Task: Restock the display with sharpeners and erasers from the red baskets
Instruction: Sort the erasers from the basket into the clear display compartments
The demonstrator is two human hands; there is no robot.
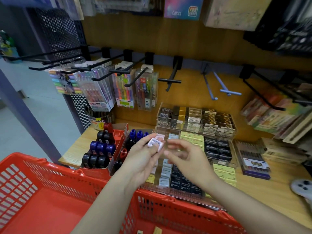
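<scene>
Here, mid-frame, the left hand (143,159) pinches a pink eraser (155,143) above the clear tiered tray (195,132), probably for slotting; the right hand (184,156) hovers loosely curled, empty.

Even, fairly bright indoor light falls from above, with only soft shadows under the hands. The right hand (184,157) is smeared by motion blur, and the upper packs (184,7) are soft. Wide-angle distortion bends the edges, curving the basket (50,179) rim.
</scene>
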